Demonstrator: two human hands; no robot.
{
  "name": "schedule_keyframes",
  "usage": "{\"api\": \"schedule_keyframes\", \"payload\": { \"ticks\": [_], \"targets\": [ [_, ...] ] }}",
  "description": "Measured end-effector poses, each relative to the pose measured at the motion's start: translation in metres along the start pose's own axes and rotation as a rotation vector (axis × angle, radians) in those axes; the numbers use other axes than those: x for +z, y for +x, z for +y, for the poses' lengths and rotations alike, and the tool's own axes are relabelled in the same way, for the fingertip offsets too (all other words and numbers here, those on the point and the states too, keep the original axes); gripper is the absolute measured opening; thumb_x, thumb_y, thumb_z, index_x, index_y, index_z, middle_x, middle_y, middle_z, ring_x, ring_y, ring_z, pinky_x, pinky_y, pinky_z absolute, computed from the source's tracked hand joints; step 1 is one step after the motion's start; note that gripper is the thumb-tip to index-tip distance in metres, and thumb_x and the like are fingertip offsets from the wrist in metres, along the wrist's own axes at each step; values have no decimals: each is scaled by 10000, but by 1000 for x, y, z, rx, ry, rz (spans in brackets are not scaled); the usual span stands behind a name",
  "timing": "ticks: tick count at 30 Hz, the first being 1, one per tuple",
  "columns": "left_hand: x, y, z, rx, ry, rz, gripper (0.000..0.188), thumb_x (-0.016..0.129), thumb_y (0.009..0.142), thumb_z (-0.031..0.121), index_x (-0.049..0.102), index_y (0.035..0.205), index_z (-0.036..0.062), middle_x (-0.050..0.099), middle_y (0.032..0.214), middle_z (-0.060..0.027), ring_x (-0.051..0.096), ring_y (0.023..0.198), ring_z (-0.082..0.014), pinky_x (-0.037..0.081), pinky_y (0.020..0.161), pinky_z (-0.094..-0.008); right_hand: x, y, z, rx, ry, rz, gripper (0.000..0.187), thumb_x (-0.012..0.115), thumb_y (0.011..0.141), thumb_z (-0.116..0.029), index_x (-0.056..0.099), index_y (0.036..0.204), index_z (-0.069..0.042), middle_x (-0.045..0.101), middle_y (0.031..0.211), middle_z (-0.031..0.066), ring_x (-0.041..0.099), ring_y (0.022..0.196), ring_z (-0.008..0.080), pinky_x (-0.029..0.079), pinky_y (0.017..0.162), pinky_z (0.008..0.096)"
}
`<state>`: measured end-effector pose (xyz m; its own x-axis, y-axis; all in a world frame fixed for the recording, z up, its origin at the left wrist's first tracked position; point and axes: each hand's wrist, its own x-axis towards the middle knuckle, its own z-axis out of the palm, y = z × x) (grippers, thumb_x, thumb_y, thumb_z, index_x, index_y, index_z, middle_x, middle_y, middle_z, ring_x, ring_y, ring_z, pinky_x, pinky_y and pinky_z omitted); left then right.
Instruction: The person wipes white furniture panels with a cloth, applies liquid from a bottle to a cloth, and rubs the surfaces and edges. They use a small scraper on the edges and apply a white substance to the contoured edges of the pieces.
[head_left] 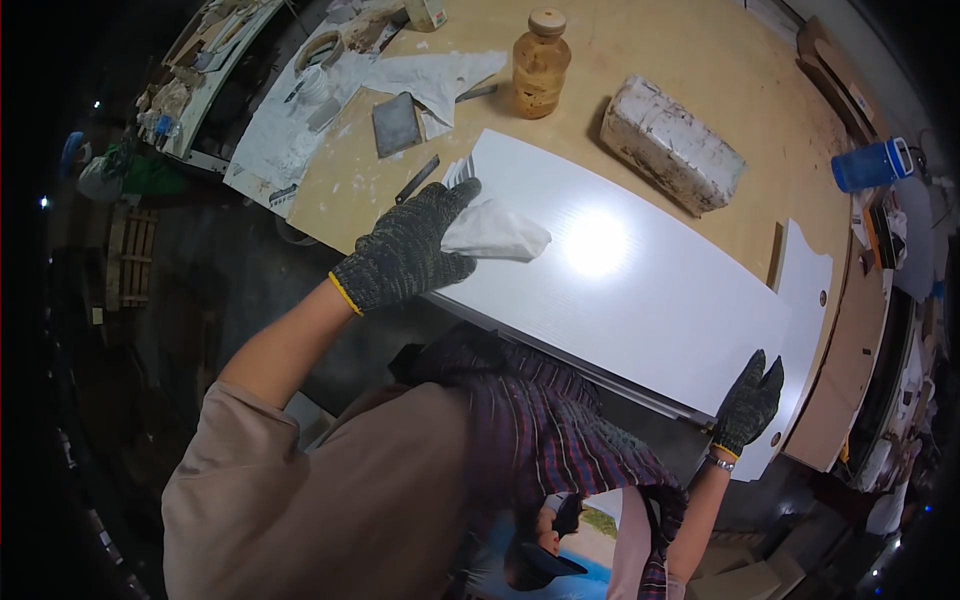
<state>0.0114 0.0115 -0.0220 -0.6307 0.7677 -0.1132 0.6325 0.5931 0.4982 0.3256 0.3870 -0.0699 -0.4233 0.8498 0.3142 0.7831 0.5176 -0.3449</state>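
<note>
Panel [632, 305] looks long, white and glossy, shining brightest near its middle.

No words or numbers can be read here. Beyond the left hand [410, 245], to its left, a big white sheet [262, 165] has little dark marks on its edge — too tiny to read.
</note>
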Motion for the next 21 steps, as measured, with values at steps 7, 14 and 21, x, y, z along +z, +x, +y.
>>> {"api": "schedule_keyframes", "payload": {
  "ticks": [7,14,21],
  "targets": [
    [2,-5,-5,49,-2,6,872,748,758,315,329,1477,55,497,1327,-265,449,1264,-440,363,1070,-477,-2,0,-6,-18,-24,8,371,613,956,-220,586,1208,51,658,1124,232,633,996,352,492,866,388],
    [11,-5,-1,21,50,45,878,751,747,309,329,1476,61,504,1308,-261,470,1235,-433,368,1064,-487,0,-1,-2,-5,-48,-2,382,616,953,-225,583,1215,52,650,1144,233,633,1006,347,494,869,386],
    [10,-6,1,40,21,33,862,741,747,289,337,1476,69,512,1288,-255,487,1204,-420,382,1043,-487,2,-1,4,-53,-75,22,352,612,955,-197,588,1216,38,646,1140,215,625,999,333,493,872,374]
  ]
}}
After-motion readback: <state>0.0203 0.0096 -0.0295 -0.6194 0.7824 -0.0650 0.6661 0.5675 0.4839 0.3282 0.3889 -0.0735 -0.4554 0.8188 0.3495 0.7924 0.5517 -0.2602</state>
